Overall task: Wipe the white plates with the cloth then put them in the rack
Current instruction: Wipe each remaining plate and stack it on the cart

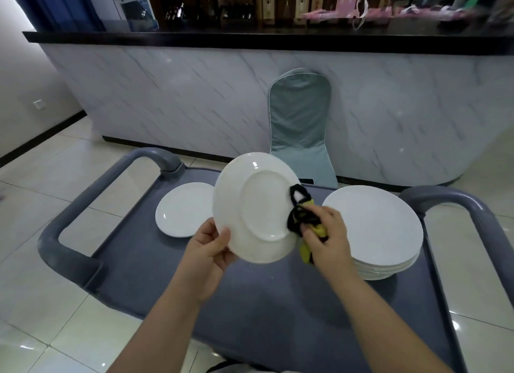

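Observation:
My left hand (210,249) grips the lower left rim of a white plate (256,208), which is tilted up with its underside toward me. My right hand (326,233) pinches a yellow and black cloth (303,219) against the plate's right edge. A single white plate (183,208) lies flat on the grey cart top (250,289) at the left. A stack of several white plates (375,228) stands on the cart at the right, just behind my right hand.
The cart has raised grey handles at the left (83,205) and right (478,222). Beyond it a chair with a teal cover (301,122) stands against a marble-patterned counter (194,100). Tiled floor surrounds the cart.

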The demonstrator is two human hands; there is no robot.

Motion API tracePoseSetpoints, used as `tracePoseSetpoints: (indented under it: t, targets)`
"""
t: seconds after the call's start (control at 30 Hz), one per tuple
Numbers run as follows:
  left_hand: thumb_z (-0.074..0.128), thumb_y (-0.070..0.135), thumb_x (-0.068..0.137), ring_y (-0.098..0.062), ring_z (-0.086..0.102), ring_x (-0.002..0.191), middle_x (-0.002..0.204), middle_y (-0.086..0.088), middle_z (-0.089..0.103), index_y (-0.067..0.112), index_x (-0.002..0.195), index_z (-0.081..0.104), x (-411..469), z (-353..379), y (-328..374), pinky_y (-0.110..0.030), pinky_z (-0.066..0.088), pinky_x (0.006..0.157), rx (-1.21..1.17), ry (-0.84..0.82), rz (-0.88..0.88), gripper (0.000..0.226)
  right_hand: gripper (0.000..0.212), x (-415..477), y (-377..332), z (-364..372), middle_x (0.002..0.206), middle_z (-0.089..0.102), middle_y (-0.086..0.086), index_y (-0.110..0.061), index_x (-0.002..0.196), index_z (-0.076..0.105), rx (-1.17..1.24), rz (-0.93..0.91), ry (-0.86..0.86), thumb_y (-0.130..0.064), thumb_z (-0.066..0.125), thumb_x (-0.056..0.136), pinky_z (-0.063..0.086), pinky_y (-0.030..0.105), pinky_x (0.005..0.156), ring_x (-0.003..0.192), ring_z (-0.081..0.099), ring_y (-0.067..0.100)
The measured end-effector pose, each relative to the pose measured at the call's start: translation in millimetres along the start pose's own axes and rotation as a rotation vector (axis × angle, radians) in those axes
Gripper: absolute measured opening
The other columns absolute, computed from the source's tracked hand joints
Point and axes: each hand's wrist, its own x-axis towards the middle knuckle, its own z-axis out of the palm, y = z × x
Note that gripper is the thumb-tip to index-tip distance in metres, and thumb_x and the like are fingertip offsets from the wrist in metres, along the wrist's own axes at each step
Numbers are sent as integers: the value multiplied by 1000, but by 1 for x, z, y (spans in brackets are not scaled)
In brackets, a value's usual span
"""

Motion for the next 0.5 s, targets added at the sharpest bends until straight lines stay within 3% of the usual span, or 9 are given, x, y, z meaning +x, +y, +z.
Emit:
tracePoseSetpoints:
  t: [0.13, 0.17, 0.27, 0.4, 0.5]
  targets:
    - [69, 10, 80, -21, 67, 85, 89, -7, 70, 9, 98, 63, -5, 0, 17, -38, 60, 73, 284, -79, 74, 19, 32, 68, -30, 4, 119, 60, 7, -20, 119, 66, 76, 67, 6, -10, 64, 88, 41, 42, 105, 114, 54, 20]
    - [68, 11, 78, -21, 68, 84, 88, -7, 70, 10, 98, 62, -4, 4, 17, -38, 60, 72, 304, -76, 87, 21, 34, 77, -43, 10, 121, 59, 6, -18, 120, 66, 37, 12, 13, -9, 65, 87, 39, 37, 106, 114, 52, 17]
    - [65, 11, 76, -21, 68, 83, 89, -8, 71, 9, 97, 60, 1, 10, 16, -36, 60, 69, 255, -37, 102, 22, 38, 65, -84, 38, 124, 52, 0, -24, 120, 65, -87, -297, -54, -20, 65, 82, 31, 18, 102, 111, 43, 12]
    - [61, 9, 79, -24, 70, 86, 96, -11, 72, 9, 99, 61, 3, -3, 20, -38, 60, 72, 75, 19, 68, 20, 40, 7, -70, 48, 130, 50, -2, -31, 121, 62, -182, -451, -164, -29, 62, 81, 34, 24, 98, 105, 46, 21]
    - [62, 10, 78, -21, 70, 82, 89, -9, 73, 9, 99, 61, -3, -8, 19, -37, 61, 69, 99, 29, 47, 21, 40, -2, -29, 22, 128, 52, 4, -22, 120, 67, -227, -409, -144, -19, 62, 80, 37, 29, 101, 108, 47, 22]
